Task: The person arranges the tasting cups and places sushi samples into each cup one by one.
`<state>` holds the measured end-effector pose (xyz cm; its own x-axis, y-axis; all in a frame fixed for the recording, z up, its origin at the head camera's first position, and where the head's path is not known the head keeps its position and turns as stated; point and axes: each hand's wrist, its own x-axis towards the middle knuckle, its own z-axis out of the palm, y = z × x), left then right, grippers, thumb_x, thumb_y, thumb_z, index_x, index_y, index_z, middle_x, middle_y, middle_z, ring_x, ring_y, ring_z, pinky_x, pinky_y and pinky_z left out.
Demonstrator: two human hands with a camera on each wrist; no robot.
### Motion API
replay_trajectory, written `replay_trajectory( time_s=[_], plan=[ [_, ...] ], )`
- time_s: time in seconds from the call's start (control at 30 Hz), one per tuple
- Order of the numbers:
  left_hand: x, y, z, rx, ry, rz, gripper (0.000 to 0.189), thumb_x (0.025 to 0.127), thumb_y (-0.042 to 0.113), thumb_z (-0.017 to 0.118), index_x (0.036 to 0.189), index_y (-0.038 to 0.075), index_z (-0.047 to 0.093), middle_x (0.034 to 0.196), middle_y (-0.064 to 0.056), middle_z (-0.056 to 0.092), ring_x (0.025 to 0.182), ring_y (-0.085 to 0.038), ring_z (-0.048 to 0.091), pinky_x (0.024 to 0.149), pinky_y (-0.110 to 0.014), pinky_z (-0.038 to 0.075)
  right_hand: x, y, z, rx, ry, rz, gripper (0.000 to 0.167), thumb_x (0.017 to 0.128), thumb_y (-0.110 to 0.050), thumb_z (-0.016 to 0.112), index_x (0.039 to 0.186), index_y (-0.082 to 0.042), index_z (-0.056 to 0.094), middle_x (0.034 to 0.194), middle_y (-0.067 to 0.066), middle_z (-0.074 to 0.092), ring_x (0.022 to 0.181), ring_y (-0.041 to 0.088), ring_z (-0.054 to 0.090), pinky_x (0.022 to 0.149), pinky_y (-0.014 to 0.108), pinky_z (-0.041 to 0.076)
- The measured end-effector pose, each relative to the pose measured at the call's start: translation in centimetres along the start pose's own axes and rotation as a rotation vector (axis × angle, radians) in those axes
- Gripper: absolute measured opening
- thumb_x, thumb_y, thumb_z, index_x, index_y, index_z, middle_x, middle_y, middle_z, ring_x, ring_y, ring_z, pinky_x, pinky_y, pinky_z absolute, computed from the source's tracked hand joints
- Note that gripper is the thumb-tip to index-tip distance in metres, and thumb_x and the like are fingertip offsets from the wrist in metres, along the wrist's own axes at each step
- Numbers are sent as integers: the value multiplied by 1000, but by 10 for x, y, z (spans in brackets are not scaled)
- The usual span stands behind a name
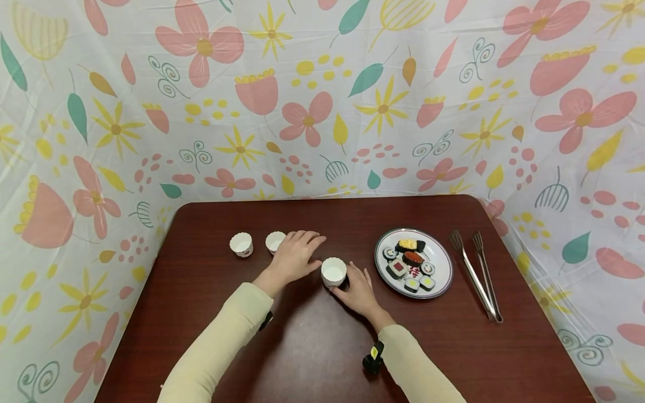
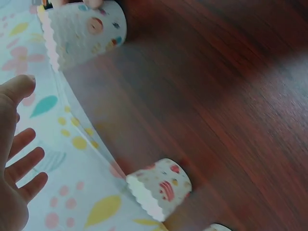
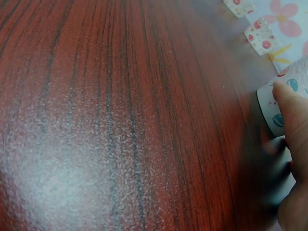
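My right hand (image 1: 359,291) holds a white paper baking cup (image 1: 333,273) with a scalloped rim, upright near the table's middle. In the right wrist view the thumb (image 3: 288,103) lies along the printed side of this cup (image 3: 268,106). My left hand (image 1: 294,257) is spread with nothing in it, between the held cup and a second baking cup (image 1: 274,240), which it partly covers in the head view. Loose, apart fingers (image 2: 29,161) show in the left wrist view. A third baking cup (image 1: 241,245) stands farther left.
Right of the hands, a round white plate (image 1: 443,274) with a dark rim carries several sushi pieces (image 1: 413,258). Metal tongs (image 1: 478,280) lie beyond it at the right. The brown table (image 1: 312,358) meets a flowered cloth (image 1: 307,157) at the back.
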<state>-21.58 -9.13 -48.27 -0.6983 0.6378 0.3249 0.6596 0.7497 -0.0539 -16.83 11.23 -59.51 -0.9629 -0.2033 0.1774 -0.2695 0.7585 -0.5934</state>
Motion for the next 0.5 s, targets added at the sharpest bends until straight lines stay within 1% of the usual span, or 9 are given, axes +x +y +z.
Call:
replay_trajectory(
  time_s=[0.1,0.3,0.4,0.5],
  plan=[
    [1,8,-1,5,-9,29,57,75,39,72,125,16,56,120,-2,56,109,-22,53,92,-38,42,0,0,0,1,-4,5,63,75,-35,74,127,-10,49,129,11,53,131,30,37,105,61,17],
    [0,22,0,26,-36,80,55,74,43,72,122,19,58,119,2,57,110,-18,53,93,-36,41,0,-2,-1,17,19,-11,60,75,-35,73,125,-9,51,127,12,54,129,32,39,103,63,18],
    [-2,29,0,13,-54,100,54,74,44,72,121,19,58,118,3,57,109,-17,53,93,-35,41,0,-1,0,19,23,-11,59,76,-35,73,125,-9,51,128,12,54,130,32,38,103,64,18],
    [-4,34,3,-1,-86,116,53,75,45,70,120,20,59,117,3,57,108,-17,53,93,-36,41,0,0,1,14,29,-16,60,75,-33,73,125,-9,51,128,13,54,129,33,39,103,64,18]
  ],
)
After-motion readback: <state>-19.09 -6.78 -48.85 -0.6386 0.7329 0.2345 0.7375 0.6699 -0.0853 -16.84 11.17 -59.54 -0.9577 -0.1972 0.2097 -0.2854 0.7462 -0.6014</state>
